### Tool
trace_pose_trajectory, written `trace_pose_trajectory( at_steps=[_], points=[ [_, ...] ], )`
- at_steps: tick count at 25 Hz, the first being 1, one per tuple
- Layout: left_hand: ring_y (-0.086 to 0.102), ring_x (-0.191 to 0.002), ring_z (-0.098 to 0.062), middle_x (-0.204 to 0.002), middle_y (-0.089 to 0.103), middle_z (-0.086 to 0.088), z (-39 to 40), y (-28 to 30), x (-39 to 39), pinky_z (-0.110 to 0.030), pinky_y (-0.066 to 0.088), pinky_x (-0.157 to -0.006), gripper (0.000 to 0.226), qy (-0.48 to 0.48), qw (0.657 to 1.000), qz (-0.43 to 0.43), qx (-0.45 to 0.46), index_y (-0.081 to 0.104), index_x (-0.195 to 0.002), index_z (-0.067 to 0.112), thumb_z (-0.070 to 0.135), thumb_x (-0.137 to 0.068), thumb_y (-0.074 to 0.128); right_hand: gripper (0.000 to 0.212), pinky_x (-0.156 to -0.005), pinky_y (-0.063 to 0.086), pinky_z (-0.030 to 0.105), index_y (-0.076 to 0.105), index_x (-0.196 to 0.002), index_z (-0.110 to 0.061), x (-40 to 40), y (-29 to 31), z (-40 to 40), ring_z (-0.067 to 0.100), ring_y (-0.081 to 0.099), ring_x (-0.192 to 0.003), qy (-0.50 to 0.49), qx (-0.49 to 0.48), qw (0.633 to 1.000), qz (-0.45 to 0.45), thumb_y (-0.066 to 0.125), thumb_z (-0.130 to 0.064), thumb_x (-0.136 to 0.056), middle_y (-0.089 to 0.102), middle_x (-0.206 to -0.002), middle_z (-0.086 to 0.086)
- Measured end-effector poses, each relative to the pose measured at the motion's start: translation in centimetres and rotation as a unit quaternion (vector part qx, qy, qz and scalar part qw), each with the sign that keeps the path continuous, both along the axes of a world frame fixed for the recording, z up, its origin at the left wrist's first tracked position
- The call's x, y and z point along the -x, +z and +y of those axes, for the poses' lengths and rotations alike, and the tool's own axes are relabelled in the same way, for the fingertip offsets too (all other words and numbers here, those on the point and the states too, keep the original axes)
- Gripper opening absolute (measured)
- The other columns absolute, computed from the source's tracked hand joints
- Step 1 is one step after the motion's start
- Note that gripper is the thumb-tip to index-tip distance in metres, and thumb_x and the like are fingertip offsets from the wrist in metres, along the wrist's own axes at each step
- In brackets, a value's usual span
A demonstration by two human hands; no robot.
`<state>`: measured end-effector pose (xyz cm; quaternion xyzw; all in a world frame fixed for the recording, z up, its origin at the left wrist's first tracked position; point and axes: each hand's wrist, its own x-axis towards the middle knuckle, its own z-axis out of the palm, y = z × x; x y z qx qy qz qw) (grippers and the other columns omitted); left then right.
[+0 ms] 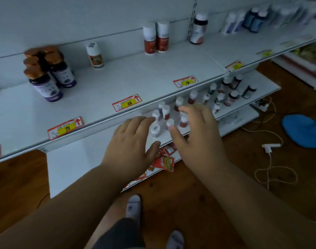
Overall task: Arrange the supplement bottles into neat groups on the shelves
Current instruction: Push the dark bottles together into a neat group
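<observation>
Both hands reach over the lower shelf, where several small white-capped supplement bottles stand scattered. My left hand hovers with fingers spread, fingertips next to a bottle and holding nothing. My right hand is spread too, its thumb tip touching a white cap. On the upper shelf stand a cluster of purple bottles with copper caps, one small orange-labelled bottle, a pair of red bottles and a dark bottle.
Price tags line the upper shelf's front edge. Red packets lie on the bottom shelf under my hands. On the wooden floor to the right are a white cable with a plug and a blue object. My feet are below.
</observation>
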<state>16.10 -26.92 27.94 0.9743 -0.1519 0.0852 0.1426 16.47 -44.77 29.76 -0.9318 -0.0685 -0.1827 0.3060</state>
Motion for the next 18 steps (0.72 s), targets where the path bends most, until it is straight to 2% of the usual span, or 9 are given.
trace_pose_trajectory(
  at_steps=[4, 8, 11, 13, 18],
  points=[
    [0.051, -0.124, -0.027, -0.135, 0.056, -0.005, -2.0, -4.2, -3.2, -0.042, 0.041, -0.103, 0.058, -0.042, 0.998, 0.048, 0.003, 0.044, -0.139, 0.021, 0.048, -0.088, 0.054, 0.047, -0.091, 0.052, 0.043, 0.053, -0.127, -0.018, -2.0, -3.9, -2.0, 0.021, 0.052, -0.114, -0.031, -0.009, 0.999, 0.043, 0.065, -0.039, -0.087, 0.048, -0.128, 0.006],
    [0.046, -0.130, -0.027, -0.143, 0.050, -0.004, -2.8, -10.9, -8.3, -0.043, 0.038, -0.106, 0.066, -0.058, 0.991, 0.124, -0.002, 0.036, -0.145, 0.023, 0.045, -0.089, 0.060, 0.052, -0.099, 0.047, 0.037, 0.051, -0.130, -0.021, -5.5, -10.1, -2.3, 0.020, 0.047, -0.126, -0.043, -0.026, 0.992, 0.113, 0.073, -0.029, -0.083, 0.040, -0.141, 0.002],
    [0.043, -0.133, -0.029, -0.152, 0.038, -0.004, -2.7, -17.9, -11.3, -0.043, 0.038, -0.107, 0.078, -0.010, 0.986, 0.168, 0.009, 0.024, -0.151, 0.028, 0.047, -0.087, 0.064, 0.056, -0.099, 0.043, 0.025, 0.048, -0.136, -0.020, -8.4, -17.6, -2.2, 0.013, 0.046, -0.130, -0.048, -0.048, 0.979, 0.194, 0.070, -0.035, -0.087, 0.035, -0.148, -0.004],
    [0.041, -0.135, -0.033, -0.157, 0.028, -0.006, -2.5, -21.7, -12.6, -0.046, 0.040, -0.106, 0.083, 0.022, 0.983, 0.184, 0.008, 0.021, -0.152, 0.031, 0.048, -0.084, 0.067, 0.059, -0.101, 0.046, 0.026, 0.045, -0.139, -0.019, -9.9, -22.7, -2.4, 0.011, 0.048, -0.130, -0.052, -0.065, 0.966, 0.246, 0.067, -0.040, -0.089, 0.038, -0.147, -0.004],
    [0.039, -0.137, -0.031, -0.156, 0.031, -0.004, -1.9, -32.7, -16.5, -0.049, 0.040, -0.108, 0.072, 0.056, 0.982, 0.180, -0.009, 0.033, -0.148, 0.027, 0.044, -0.086, 0.066, 0.062, -0.099, 0.047, 0.031, 0.043, -0.140, -0.025, -14.9, -35.7, -1.6, 0.014, 0.050, -0.130, -0.058, -0.098, 0.948, 0.298, 0.069, -0.045, -0.087, 0.047, -0.145, -0.003]
  ],
)
